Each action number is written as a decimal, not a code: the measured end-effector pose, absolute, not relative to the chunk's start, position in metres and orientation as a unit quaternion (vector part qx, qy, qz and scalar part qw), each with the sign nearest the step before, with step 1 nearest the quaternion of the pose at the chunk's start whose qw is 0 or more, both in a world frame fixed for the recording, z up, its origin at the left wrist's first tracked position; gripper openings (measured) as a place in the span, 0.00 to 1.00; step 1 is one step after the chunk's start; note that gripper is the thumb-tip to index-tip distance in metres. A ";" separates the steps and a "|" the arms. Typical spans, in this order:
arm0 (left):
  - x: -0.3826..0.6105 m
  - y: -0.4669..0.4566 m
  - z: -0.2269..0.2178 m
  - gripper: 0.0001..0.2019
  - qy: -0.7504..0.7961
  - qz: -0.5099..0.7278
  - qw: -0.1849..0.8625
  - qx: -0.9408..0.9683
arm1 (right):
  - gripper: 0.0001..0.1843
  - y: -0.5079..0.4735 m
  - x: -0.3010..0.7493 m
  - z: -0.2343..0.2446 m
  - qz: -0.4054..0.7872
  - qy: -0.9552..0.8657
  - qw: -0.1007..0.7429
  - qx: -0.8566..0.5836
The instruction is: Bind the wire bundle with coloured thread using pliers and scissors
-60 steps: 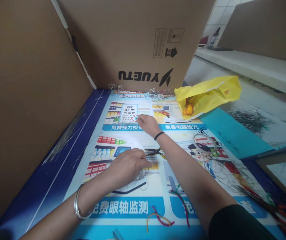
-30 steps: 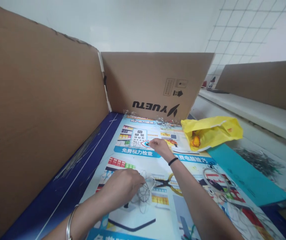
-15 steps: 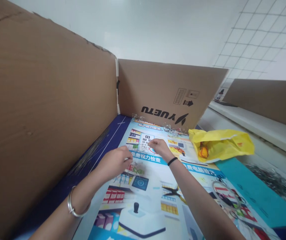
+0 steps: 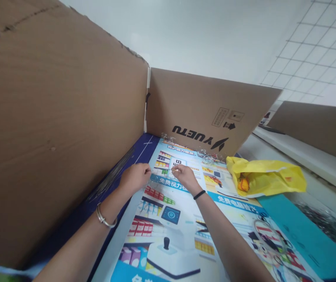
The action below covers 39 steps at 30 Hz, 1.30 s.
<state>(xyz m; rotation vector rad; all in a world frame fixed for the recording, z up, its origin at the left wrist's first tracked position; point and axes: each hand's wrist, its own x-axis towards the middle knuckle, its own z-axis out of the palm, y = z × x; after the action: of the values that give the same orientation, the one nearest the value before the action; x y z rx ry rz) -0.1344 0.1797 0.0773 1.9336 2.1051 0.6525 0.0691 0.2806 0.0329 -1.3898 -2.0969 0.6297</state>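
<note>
My left hand [image 4: 135,177], with a silver bangle on its wrist, is held over the left edge of a printed poster [image 4: 182,213]. Its thumb and fingers are pinched together. To its right, above the poster's eye chart, my right hand [image 4: 186,176] makes a pinch too; a black band circles that wrist. Something very thin seems to stick out from the right fingertips, too fine to name. Whatever the left fingers hold is hidden. Dark plier jaws [image 4: 202,226] show beside my right forearm, which covers the rest of the tool.
Cardboard panels rise on the left [image 4: 68,129] and at the back [image 4: 203,105]. Thin straight wires [image 4: 113,174] lie along the left panel. Small shiny pieces [image 4: 210,157] line the back. A yellow bag [image 4: 276,176], a turquoise sheet [image 4: 300,231] and tangled metallic strands [image 4: 323,221] are on the right.
My left hand has moved slightly left and up, away from the right one, so the gap between them is wider. Both hands stay pinched. The view has shifted a little.
</note>
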 end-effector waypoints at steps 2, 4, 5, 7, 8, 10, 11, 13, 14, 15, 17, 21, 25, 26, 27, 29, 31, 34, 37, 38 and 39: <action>-0.135 0.180 0.077 0.09 0.719 0.222 0.101 0.651 | 0.11 0.280 0.067 0.031 0.237 -0.783 0.258 -0.514; -0.135 0.179 0.077 0.09 0.722 0.224 0.098 0.648 | 0.12 0.279 0.065 0.029 0.241 -0.788 0.248 -0.509; -0.135 0.179 0.077 0.09 0.723 0.225 0.096 0.646 | 0.12 0.279 0.065 0.029 0.242 -0.790 0.246 -0.507; -0.135 0.178 0.077 0.09 0.725 0.227 0.093 0.643 | 0.12 0.277 0.064 0.027 0.243 -0.794 0.244 -0.500; -0.135 0.178 0.078 0.09 0.727 0.228 0.092 0.641 | 0.11 0.276 0.063 0.027 0.243 -0.796 0.244 -0.497; -0.134 0.178 0.078 0.09 0.730 0.231 0.091 0.637 | 0.10 0.275 0.064 0.027 0.246 -0.799 0.245 -0.491; -0.134 0.178 0.078 0.09 0.732 0.233 0.090 0.634 | 0.10 0.274 0.064 0.027 0.250 -0.798 0.246 -0.490; -0.134 0.178 0.077 0.09 0.736 0.237 0.089 0.628 | 0.09 0.272 0.066 0.027 0.260 -0.794 0.251 -0.489; -0.133 0.178 0.077 0.09 0.737 0.240 0.089 0.626 | 0.09 0.271 0.068 0.026 0.268 -0.790 0.253 -0.490; -0.133 0.178 0.076 0.09 0.737 0.243 0.090 0.624 | 0.09 0.270 0.070 0.027 0.278 -0.784 0.256 -0.493; -0.133 0.179 0.075 0.09 0.736 0.253 0.093 0.621 | 0.08 0.269 0.074 0.027 0.305 -0.768 0.257 -0.500; -0.134 0.180 0.071 0.08 0.727 0.280 0.112 0.617 | 0.09 0.262 0.087 0.032 0.372 -0.728 0.254 -0.517; -0.134 0.182 0.065 0.07 0.707 0.313 0.141 0.618 | 0.08 0.253 0.101 0.037 0.417 -0.701 0.256 -0.518; -0.133 0.183 0.063 0.07 0.701 0.321 0.148 0.619 | 0.07 0.251 0.104 0.037 0.423 -0.697 0.260 -0.517; -0.133 0.184 0.061 0.07 0.694 0.330 0.155 0.620 | 0.07 0.249 0.108 0.038 0.427 -0.694 0.264 -0.516; -0.130 0.185 0.059 0.07 0.679 0.348 0.169 0.624 | 0.07 0.245 0.115 0.038 0.428 -0.691 0.277 -0.513; -0.127 0.186 0.057 0.07 0.664 0.364 0.188 0.626 | 0.08 0.241 0.121 0.037 0.426 -0.690 0.287 -0.510; -0.120 0.185 0.056 0.06 0.650 0.381 0.217 0.621 | 0.08 0.236 0.131 0.034 0.421 -0.692 0.297 -0.505; -0.112 0.182 0.054 0.06 0.642 0.401 0.231 0.611 | 0.08 0.230 0.140 0.030 0.410 -0.699 0.304 -0.501; -0.108 0.181 0.053 0.05 0.639 0.409 0.233 0.608 | 0.08 0.228 0.143 0.028 0.403 -0.702 0.307 -0.501; -0.105 0.180 0.052 0.06 0.637 0.416 0.235 0.605 | 0.08 0.225 0.146 0.027 0.394 -0.705 0.309 -0.502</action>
<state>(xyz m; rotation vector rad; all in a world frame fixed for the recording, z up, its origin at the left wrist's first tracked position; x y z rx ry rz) -0.1047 0.1805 0.0518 1.6600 1.7473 1.1418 0.1460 0.2253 0.0268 -1.3255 -1.8635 1.0406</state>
